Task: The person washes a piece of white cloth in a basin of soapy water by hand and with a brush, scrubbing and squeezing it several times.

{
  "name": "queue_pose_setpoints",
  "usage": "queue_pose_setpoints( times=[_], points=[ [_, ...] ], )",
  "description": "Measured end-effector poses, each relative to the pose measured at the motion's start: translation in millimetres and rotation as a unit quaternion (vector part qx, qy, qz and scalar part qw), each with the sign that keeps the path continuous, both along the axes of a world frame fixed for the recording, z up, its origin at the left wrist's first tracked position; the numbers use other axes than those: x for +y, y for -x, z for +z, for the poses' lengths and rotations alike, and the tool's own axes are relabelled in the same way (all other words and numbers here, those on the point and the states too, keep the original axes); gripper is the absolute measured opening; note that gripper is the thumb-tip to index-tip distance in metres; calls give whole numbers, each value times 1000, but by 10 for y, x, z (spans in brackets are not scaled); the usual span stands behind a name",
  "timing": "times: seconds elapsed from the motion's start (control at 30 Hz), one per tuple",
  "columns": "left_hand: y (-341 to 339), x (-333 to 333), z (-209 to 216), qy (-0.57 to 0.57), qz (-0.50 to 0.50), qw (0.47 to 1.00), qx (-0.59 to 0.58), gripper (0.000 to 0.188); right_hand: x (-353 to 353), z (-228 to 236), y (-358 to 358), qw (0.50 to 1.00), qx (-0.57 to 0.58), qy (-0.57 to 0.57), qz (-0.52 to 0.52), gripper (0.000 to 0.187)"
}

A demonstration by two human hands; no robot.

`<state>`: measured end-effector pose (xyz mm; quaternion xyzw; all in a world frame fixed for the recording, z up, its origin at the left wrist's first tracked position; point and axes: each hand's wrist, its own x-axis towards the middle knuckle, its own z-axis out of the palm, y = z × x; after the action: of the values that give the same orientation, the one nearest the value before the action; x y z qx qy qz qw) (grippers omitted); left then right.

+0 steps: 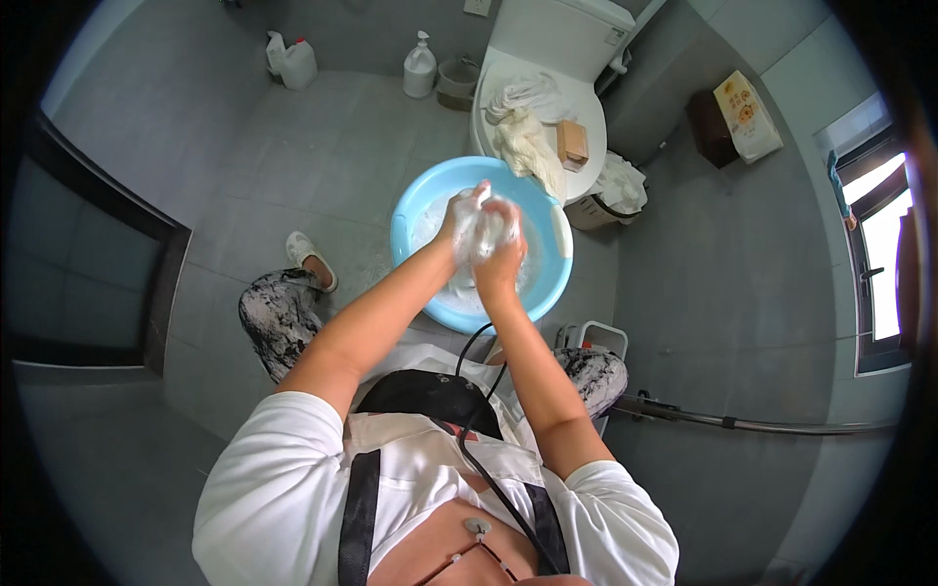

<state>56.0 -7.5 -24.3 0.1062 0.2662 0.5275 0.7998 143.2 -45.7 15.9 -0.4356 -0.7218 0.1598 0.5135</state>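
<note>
The head view is showing both bare hands meeting over a light blue basin. The left hand and right hand are pressing together, a lathered white mass lying between them above the sudsy water. Foam is hiding the fingers, so I cannot tell how tightly either hand is closing, or whether the mass is cloth or only lather.

The basin is standing on the grey tiled floor, just in front of a white toilet. On the toilet's lid, a white cloth is lying behind a cream cloth, which is trailing down to the basin rim. A tan block is resting beside them.
</note>
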Motion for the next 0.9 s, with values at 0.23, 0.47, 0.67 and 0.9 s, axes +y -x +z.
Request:
queue_pose_setpoints(
  times=[0.23,0.47,0.67,0.9],
  points=[
    [-276,-196,438,8,162,969,189,25,297,173,-93,992,92,81,-27,29],
    [-351,-346,324,-22,114,968,223,21,406,-9,-169,981,120,146,-36,33],
    [-86,-219,519,26,103,988,115,28,35,28,-2,999,28,32,13,22],
    [-193,-197,340,-38,188,977,96,22,576,-343,-518,978,-90,179,-57,32]
  ],
)
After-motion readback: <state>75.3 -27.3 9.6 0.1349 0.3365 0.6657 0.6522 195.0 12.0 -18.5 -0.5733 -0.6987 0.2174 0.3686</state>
